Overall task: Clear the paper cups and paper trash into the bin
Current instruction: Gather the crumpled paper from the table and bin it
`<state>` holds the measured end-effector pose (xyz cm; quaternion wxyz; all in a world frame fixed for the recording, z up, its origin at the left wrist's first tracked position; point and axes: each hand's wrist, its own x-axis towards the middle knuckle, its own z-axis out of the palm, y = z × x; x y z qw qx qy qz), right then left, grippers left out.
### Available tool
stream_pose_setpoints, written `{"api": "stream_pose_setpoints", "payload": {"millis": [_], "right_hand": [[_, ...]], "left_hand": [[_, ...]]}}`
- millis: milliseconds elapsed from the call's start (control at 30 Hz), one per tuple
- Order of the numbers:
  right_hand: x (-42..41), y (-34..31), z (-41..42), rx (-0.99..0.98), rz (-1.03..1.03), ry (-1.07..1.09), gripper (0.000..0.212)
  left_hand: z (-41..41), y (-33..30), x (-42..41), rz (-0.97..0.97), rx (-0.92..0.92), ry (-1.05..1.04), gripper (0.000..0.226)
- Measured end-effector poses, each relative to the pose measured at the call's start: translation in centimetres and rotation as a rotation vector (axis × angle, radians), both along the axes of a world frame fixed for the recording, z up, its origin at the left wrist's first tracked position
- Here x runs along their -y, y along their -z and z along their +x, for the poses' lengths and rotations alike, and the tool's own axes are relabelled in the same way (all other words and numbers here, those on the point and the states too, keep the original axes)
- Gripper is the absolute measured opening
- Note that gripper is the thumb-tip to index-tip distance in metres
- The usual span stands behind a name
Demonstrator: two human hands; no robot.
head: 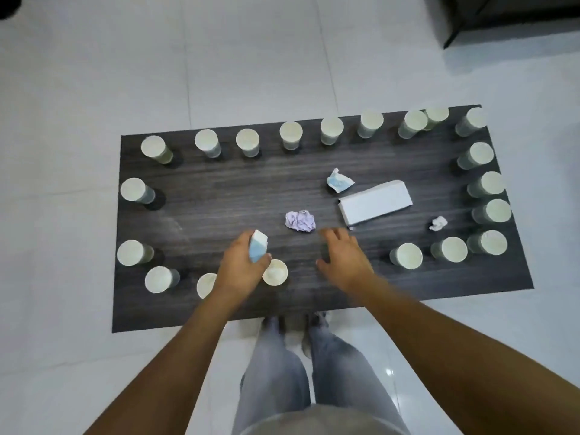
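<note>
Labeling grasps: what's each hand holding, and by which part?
Left hand grips a blue-and-white paper piece around its lower end. Right hand holds nothing, fingers spread.

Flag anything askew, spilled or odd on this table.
No spill shows. The cups ring the table upright, but two at the far right crowd together, overlapping in view. The white box lies at an angle. No bin is in view. The left hand holds a blue-white paper.
</note>
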<state>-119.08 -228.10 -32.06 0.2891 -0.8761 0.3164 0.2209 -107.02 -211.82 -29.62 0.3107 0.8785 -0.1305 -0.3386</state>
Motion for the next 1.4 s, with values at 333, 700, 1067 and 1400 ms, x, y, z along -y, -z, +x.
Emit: {"api": "stream_pose_setpoints", "payload": {"millis": [333, 700, 1067, 1400], "right_hand": [[1.2, 12.9, 8.0, -0.028, 0.022, -0.020, 0.066], [0.5, 20.0, 10.5, -0.061, -0.108, -0.096, 0.061], [-0.6, 15.7, 9.8, -0.078, -0.083, -0.167, 0.044], [-1.4, 16.1, 8.7, -0.112, -0.114, -0.283, 0.066]], "left_hand": [[4.7, 9.0, 0.3, 0.086, -0.020, -0.004, 0.047], [7.1, 14.8, -1.9, 0.101, -0.113, -0.037, 0.046], [6.6, 10.1, -4.0, 0.086, -0.113, -0.159, 0.055], [3.9, 8.9, -5.7, 0.088, -0.033, -0.217, 0.053]]}}
